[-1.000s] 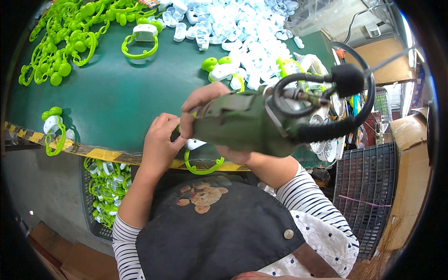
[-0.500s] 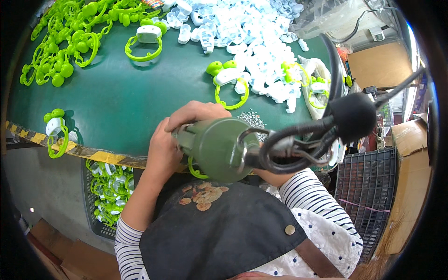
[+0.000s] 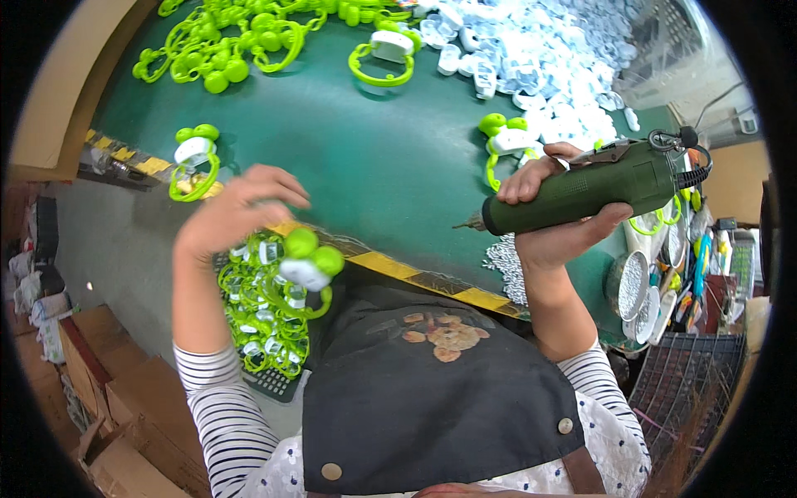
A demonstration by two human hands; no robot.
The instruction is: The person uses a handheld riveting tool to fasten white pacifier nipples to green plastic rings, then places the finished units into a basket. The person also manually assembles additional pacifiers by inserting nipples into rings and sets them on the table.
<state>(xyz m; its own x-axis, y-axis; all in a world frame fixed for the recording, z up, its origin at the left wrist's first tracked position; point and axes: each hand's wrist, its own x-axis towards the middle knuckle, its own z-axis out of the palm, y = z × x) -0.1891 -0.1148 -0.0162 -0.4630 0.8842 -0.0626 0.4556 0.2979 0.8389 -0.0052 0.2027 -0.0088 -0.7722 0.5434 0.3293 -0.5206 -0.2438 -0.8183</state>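
A green table (image 3: 332,158) fills the upper view, with white parts (image 3: 548,50) heaped at one o'clock and green rings (image 3: 241,41) at eleven. A bin (image 3: 270,319) of finished toys sits at seven. At three, the right hand (image 3: 552,216) is wrapped round a green driver (image 3: 581,189). At nine, the left hand (image 3: 237,212), fingers spread loose, hangs just over a green-and-white toy (image 3: 307,266).

Bright, even light, seemingly from overhead, falls on the green desk (image 3: 365,158), leaving soft short shadows under the parts. The white pile (image 3: 548,50) nearly washes out. Straight edges bend toward the black fisheye rim; the left hand (image 3: 237,216) looks slightly blurred.
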